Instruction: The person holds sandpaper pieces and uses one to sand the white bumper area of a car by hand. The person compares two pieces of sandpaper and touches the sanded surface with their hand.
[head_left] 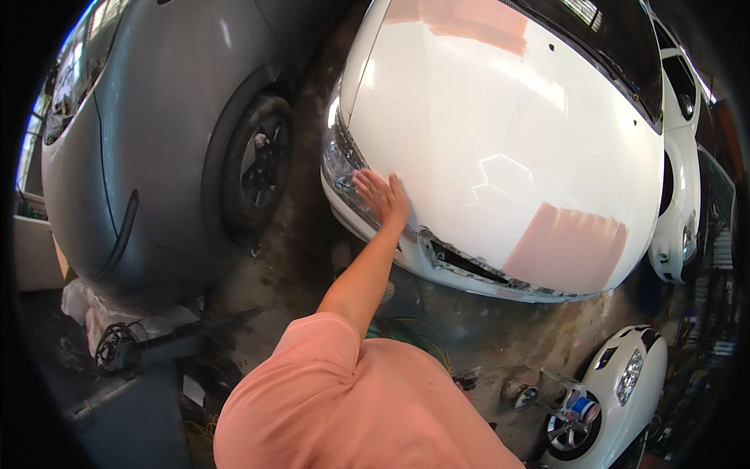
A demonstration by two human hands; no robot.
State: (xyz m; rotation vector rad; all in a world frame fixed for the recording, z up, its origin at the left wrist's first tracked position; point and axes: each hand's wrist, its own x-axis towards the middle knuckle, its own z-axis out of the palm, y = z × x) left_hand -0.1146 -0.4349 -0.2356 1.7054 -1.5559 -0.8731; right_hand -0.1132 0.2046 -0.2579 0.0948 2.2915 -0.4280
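My left hand (384,199) reaches forward over the front corner of a white car, palm down. Its fingers are stretched out and the thumb points away from them. It lies on or just above the edge of the white hood (445,141), beside the clear headlight (341,152); whether it touches cannot be told. Nothing shows in it. Dull pink patches mark the hood, one near the front edge (566,248) and one farther back (476,23). A dark grille opening (469,264) runs along the front. My right hand is not in view.
A grey car (164,148) with a dark wheel (258,168) stands on the left, across a narrow floor gap (301,211). Another white car (676,156) is at the right. At lower right are a white car front (637,367) and a blue-banded can (583,408).
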